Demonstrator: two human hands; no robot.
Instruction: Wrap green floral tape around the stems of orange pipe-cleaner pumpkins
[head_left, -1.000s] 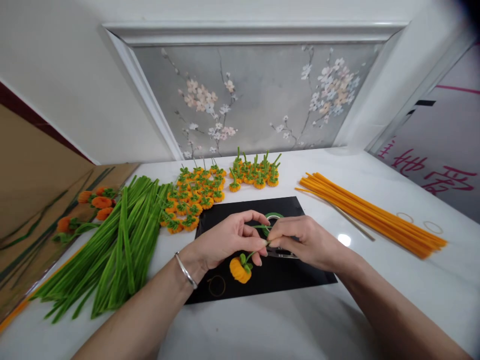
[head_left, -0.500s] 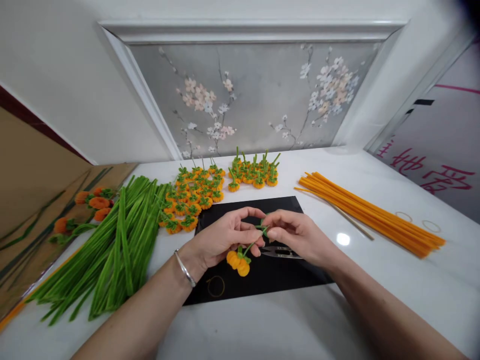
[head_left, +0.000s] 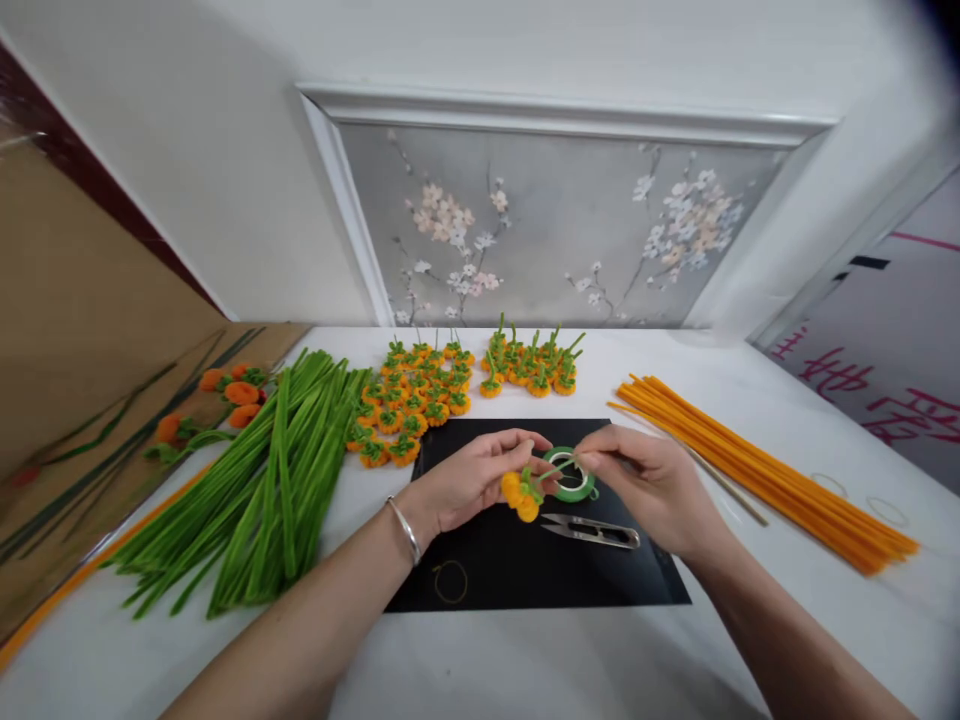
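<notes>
Over the black mat [head_left: 480,575], my left hand [head_left: 476,475] holds small orange chenille pumpkins [head_left: 521,495] with green tops, its thumb and fingers closed near their thin green stem. The pumpkins hang tilted in front of its fingertips. My right hand [head_left: 649,485] pinches the far end of that stem [head_left: 559,470], which stretches between the two hands. Behind the stem, a roll of green floral tape [head_left: 576,494] lies on the mat, partly covered by my fingers. Just below it rest metal thread snips [head_left: 592,531].
Bundled green pipe cleaners [head_left: 262,480] lie left, orange ones [head_left: 772,470] right beside a thin stick [head_left: 727,487]. Rows of finished orange pumpkins [head_left: 412,400] stand at the back. Orange fuzzy flowers [head_left: 244,415] sit on cardboard [head_left: 45,480] at far left. A thin ring [head_left: 451,582] lies on the mat.
My right hand has moved away from the left, drawing the stem out between them. The tape roll and the whole snips have come into sight. The camera view has shifted.
</notes>
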